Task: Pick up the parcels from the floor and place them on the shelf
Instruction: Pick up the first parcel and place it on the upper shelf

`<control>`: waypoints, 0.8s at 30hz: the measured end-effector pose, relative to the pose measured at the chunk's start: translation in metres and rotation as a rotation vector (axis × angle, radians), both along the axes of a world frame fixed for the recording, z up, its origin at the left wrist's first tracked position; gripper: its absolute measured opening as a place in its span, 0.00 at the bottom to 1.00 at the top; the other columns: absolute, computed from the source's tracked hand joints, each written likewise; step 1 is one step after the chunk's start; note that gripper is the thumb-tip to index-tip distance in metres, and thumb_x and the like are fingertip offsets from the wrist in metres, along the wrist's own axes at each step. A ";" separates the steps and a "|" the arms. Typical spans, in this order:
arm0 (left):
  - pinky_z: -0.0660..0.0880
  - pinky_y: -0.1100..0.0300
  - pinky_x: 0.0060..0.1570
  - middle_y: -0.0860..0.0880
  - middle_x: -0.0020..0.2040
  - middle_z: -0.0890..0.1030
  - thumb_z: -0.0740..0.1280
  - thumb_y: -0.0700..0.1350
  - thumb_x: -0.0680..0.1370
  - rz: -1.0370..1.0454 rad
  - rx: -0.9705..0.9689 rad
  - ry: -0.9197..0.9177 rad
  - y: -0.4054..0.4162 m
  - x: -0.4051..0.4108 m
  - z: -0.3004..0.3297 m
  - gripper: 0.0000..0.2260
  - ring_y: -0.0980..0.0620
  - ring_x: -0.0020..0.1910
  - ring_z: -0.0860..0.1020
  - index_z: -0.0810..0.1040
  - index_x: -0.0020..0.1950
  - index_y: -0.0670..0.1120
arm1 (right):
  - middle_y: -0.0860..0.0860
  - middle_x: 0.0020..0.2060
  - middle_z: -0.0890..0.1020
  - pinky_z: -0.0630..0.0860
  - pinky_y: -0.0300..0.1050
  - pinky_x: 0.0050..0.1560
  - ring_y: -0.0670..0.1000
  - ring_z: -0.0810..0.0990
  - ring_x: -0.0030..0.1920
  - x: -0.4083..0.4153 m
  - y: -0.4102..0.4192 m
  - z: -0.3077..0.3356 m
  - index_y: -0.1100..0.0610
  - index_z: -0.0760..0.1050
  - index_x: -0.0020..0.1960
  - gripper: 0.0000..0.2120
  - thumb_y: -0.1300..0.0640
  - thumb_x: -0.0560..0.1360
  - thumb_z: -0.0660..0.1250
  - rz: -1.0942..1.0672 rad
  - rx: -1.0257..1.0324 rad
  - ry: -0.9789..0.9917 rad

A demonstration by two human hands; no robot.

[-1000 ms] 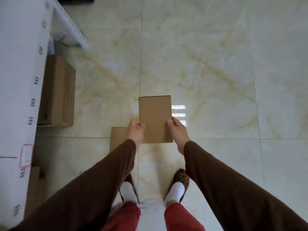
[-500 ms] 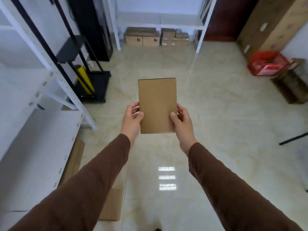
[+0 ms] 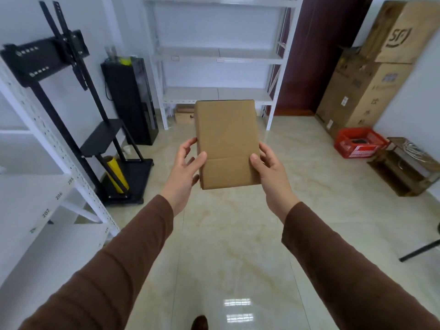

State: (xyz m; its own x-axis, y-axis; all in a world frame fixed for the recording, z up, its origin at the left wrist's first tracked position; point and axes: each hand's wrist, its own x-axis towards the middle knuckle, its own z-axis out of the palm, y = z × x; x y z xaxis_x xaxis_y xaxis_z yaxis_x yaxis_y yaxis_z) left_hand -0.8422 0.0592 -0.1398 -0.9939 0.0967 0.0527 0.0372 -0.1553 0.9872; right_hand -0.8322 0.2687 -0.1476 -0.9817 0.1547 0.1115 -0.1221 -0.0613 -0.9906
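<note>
Left hand (image 3: pixel 184 172) and right hand (image 3: pixel 270 172) are gripping 1 flat brown cardboard parcel (image 3: pixel 227 144) by its sides, fingers curled on it, at chest height; white metal shelf (image 3: pixel 217 94) placement is pending.

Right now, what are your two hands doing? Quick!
Left hand: holding the cardboard box by its left edge.
Right hand: holding the same box by its right edge.

You are holding a brown cardboard parcel (image 3: pixel 227 141) out in front, your left hand (image 3: pixel 184 173) and right hand (image 3: pixel 270 172) gripping its near sides, above the tiled floor (image 3: pixel 238 246), facing the far white shelf (image 3: pixel 219 55).
</note>
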 end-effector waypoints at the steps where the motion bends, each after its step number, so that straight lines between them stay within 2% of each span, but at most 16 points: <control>1: 0.73 0.48 0.67 0.58 0.74 0.68 0.67 0.50 0.82 -0.017 0.010 -0.009 -0.002 -0.017 0.000 0.23 0.63 0.64 0.73 0.66 0.76 0.60 | 0.51 0.69 0.80 0.77 0.27 0.46 0.47 0.80 0.62 -0.017 0.001 0.001 0.51 0.70 0.78 0.23 0.59 0.84 0.64 0.000 0.003 -0.003; 4: 0.69 0.42 0.73 0.52 0.80 0.61 0.74 0.53 0.77 -0.086 0.054 -0.105 -0.009 -0.076 -0.001 0.33 0.52 0.73 0.70 0.61 0.77 0.62 | 0.52 0.67 0.81 0.77 0.27 0.45 0.46 0.80 0.59 -0.068 0.007 0.007 0.52 0.70 0.78 0.23 0.60 0.84 0.64 0.008 0.024 -0.015; 6: 0.67 0.40 0.75 0.48 0.81 0.63 0.78 0.54 0.72 -0.163 0.088 -0.190 -0.012 -0.116 -0.003 0.42 0.46 0.76 0.69 0.57 0.78 0.65 | 0.50 0.64 0.82 0.76 0.27 0.44 0.44 0.81 0.56 -0.099 0.013 0.015 0.52 0.71 0.77 0.22 0.60 0.84 0.64 0.008 0.043 -0.026; 8: 0.65 0.40 0.76 0.46 0.79 0.70 0.77 0.51 0.72 -0.241 0.102 -0.243 -0.009 -0.153 -0.002 0.46 0.45 0.75 0.71 0.53 0.82 0.62 | 0.47 0.61 0.83 0.76 0.27 0.43 0.43 0.80 0.55 -0.130 0.021 0.021 0.52 0.71 0.76 0.20 0.59 0.84 0.63 -0.004 0.075 -0.028; 10: 0.64 0.41 0.77 0.47 0.74 0.76 0.75 0.48 0.73 -0.302 0.088 -0.274 0.000 -0.189 0.000 0.46 0.46 0.74 0.73 0.51 0.84 0.55 | 0.45 0.57 0.83 0.76 0.27 0.42 0.42 0.80 0.53 -0.157 0.033 0.024 0.51 0.72 0.74 0.19 0.59 0.85 0.63 -0.020 0.092 -0.035; 12: 0.66 0.42 0.76 0.48 0.72 0.79 0.74 0.47 0.73 -0.355 0.050 -0.268 0.014 -0.221 0.002 0.43 0.47 0.73 0.75 0.55 0.84 0.52 | 0.44 0.56 0.83 0.76 0.27 0.41 0.42 0.80 0.52 -0.183 0.048 0.025 0.51 0.72 0.73 0.17 0.59 0.85 0.62 -0.032 0.110 -0.051; 14: 0.70 0.44 0.74 0.48 0.70 0.81 0.75 0.46 0.73 -0.372 0.008 -0.245 0.030 -0.254 0.002 0.42 0.47 0.71 0.77 0.59 0.83 0.50 | 0.45 0.57 0.83 0.76 0.32 0.44 0.43 0.80 0.52 -0.211 0.064 0.027 0.50 0.72 0.72 0.17 0.59 0.85 0.62 -0.029 0.126 -0.070; 18: 0.76 0.51 0.68 0.46 0.71 0.77 0.81 0.50 0.64 -0.307 -0.116 -0.124 0.065 -0.320 0.009 0.50 0.47 0.68 0.78 0.59 0.82 0.50 | 0.48 0.64 0.83 0.75 0.45 0.60 0.47 0.80 0.62 -0.284 0.101 0.025 0.53 0.74 0.73 0.16 0.58 0.85 0.61 -0.031 0.141 -0.108; 20: 0.75 0.61 0.66 0.50 0.74 0.71 0.83 0.46 0.66 -0.235 -0.241 -0.014 0.084 -0.357 0.014 0.52 0.51 0.69 0.74 0.56 0.83 0.51 | 0.47 0.67 0.81 0.74 0.49 0.69 0.48 0.78 0.68 -0.325 0.119 0.026 0.52 0.75 0.74 0.18 0.51 0.86 0.60 -0.038 0.123 -0.130; 21: 0.74 0.67 0.64 0.52 0.74 0.68 0.83 0.44 0.67 -0.196 -0.300 0.043 0.093 -0.376 0.017 0.53 0.53 0.70 0.70 0.54 0.83 0.51 | 0.46 0.67 0.81 0.73 0.50 0.70 0.48 0.77 0.68 -0.346 0.128 0.028 0.51 0.75 0.74 0.19 0.47 0.86 0.58 -0.038 0.105 -0.134; 22: 0.71 0.68 0.66 0.52 0.75 0.65 0.83 0.43 0.67 -0.159 -0.374 0.111 0.100 -0.396 0.020 0.54 0.54 0.72 0.68 0.52 0.83 0.52 | 0.46 0.66 0.81 0.73 0.50 0.70 0.48 0.77 0.68 -0.366 0.136 0.031 0.50 0.74 0.74 0.21 0.44 0.86 0.56 -0.033 0.067 -0.137; 24: 0.63 0.58 0.75 0.52 0.78 0.62 0.84 0.48 0.65 -0.070 -0.600 0.262 0.110 -0.432 0.025 0.57 0.54 0.75 0.63 0.50 0.84 0.55 | 0.48 0.66 0.80 0.76 0.52 0.68 0.52 0.78 0.68 -0.406 0.151 0.037 0.49 0.72 0.76 0.27 0.38 0.85 0.51 -0.021 -0.065 -0.157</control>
State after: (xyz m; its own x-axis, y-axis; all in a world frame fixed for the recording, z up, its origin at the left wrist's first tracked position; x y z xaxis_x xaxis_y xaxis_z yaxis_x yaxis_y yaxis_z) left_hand -1.2739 0.1692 -0.1149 -0.9459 0.2481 0.2090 0.2978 0.4084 0.8629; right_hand -1.2380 0.4193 -0.1102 -0.9828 0.1769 -0.0538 0.0319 -0.1246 -0.9917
